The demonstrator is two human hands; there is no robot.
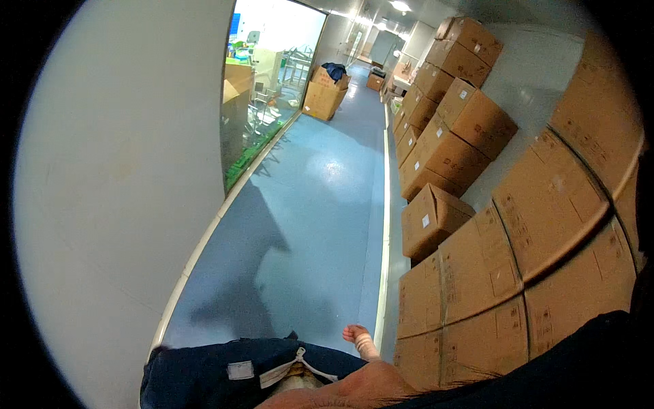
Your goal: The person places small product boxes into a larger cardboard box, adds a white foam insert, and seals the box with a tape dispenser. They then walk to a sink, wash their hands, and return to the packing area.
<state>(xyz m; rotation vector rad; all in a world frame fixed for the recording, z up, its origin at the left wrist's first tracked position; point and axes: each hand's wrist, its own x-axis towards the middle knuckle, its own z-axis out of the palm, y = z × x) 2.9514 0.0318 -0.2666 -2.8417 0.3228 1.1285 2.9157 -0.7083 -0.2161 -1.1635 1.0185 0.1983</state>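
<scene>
At the lower middle of the head view is my right hand [353, 333], fingers loosely curled and small in the picture; whether it is fully closed cannot be told, and nothing shows in it. It hangs over the blue corridor floor [311, 245], left of a pale floor edging and stacked cardboard boxes [475, 286]. My left hand is out of view. Dark clothing [204, 365] with a white zip spans the bottom edge, and my shadow falls on the floor ahead.
Along the right side stand tall stacks of cardboard boxes [449, 148], the nearest ones strapped. A plain wall [117, 179] and a large window [276, 56] line the left. Further ahead, an open cardboard box [323, 100] with dark cloth on top stands against the left wall.
</scene>
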